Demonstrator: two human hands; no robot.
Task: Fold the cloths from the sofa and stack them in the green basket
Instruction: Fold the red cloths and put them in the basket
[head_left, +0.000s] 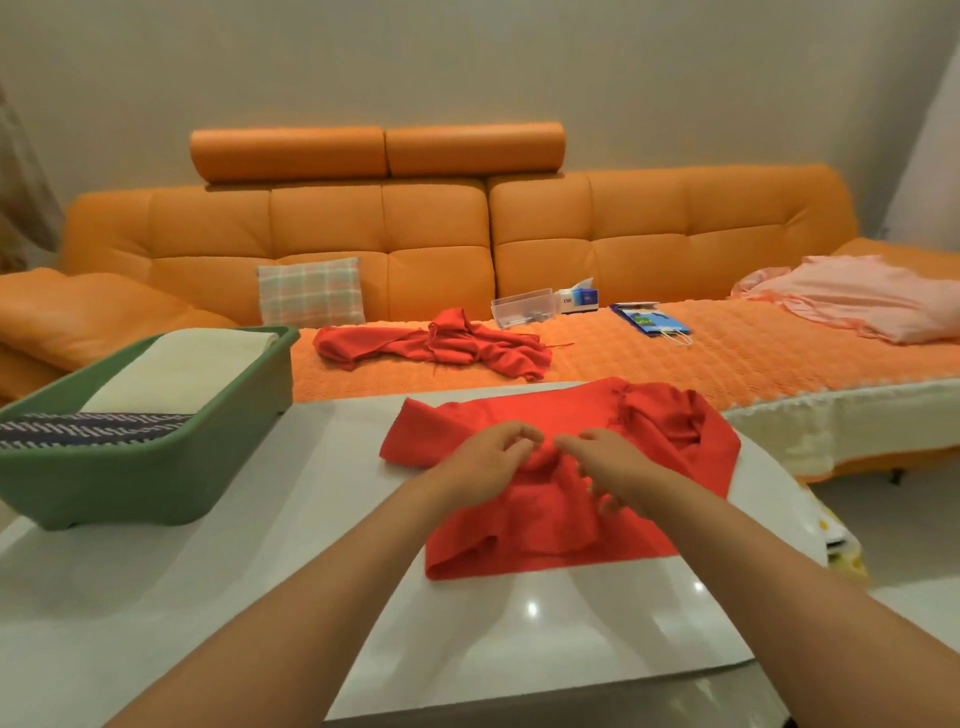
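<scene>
A red cloth (639, 431) lies partly folded on the white table (260, 597) in front of me. My left hand (488, 462) and my right hand (613, 470) rest side by side on its middle, fingers curled and pinching the fabric. The green basket (140, 483) stands on the table's left end and holds a folded cream cloth (187, 369) and a folded dark patterned cloth (78, 428). On the orange sofa (675, 244) lie a crumpled red garment (441, 345) in the middle and a pink cloth (862, 296) at the right.
A plaid cushion (311, 291) leans on the sofa back. A clear plastic box (522, 306), a tissue box (579, 296) and a blue paper bag (649, 319) sit on the sofa seat. The table's right edge drops to pale floor (909, 519).
</scene>
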